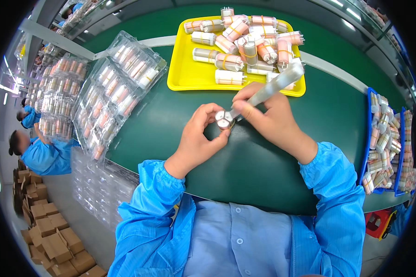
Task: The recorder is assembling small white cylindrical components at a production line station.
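My left hand (196, 139) pinches a small banded bundle of cylinders (223, 119) between thumb and fingers, over the green table. The bundle's end faces up and shows three pale round-edged segments. In my right hand (278, 121) is a long whitish-grey tool (275, 86), gripped like a pen and slanting up to the right. Its lower end is at the bundle's edge; blur hides its exact kind and whether it touches. Just beyond both hands stands a yellow tray (182, 83), piled with similar pink, white and grey bundles (229, 62) in rubber bands.
Clear plastic blister trays (108, 94) filled with bundles overlap at the table's left. Blue bins (370, 138) of bundles stand at the right edge. A co-worker in blue (48, 154) sits far left, above cardboard boxes (55, 244) on the floor. A pale rail (330, 66) crosses behind the tray.
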Demonstrator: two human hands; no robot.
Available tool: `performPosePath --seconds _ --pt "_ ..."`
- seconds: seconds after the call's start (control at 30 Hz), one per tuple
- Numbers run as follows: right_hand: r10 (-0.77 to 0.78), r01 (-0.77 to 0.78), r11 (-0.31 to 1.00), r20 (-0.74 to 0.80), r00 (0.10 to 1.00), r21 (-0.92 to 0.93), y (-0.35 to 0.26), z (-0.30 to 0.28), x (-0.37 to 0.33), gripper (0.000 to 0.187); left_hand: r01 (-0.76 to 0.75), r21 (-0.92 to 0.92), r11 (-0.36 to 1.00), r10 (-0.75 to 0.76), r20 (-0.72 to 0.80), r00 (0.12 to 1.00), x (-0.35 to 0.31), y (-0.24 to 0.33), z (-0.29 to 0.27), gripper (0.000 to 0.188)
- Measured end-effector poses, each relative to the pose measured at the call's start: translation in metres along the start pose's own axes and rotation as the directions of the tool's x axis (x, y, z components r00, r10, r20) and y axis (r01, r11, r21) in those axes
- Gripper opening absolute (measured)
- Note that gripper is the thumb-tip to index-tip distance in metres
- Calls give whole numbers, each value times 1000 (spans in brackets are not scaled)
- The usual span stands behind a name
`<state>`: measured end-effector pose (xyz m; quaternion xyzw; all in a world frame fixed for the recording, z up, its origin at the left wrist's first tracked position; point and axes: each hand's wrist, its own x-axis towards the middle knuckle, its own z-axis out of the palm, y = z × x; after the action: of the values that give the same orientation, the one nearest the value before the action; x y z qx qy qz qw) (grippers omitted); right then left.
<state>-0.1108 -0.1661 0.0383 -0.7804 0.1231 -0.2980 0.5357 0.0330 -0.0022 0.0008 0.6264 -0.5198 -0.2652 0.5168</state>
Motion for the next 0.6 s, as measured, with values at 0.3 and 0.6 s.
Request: performPosePath --seconds 0.3,0.6 --pt "52 -53 998 -35 998 -35 11 0 -11 15 188 -409 893 -180 59 982 2 4 -6 47" --pt "-9 8 992 -14 1000 -128 29 8 -20 15 78 -358 931 -86 -8 996 5 9 -10 52"
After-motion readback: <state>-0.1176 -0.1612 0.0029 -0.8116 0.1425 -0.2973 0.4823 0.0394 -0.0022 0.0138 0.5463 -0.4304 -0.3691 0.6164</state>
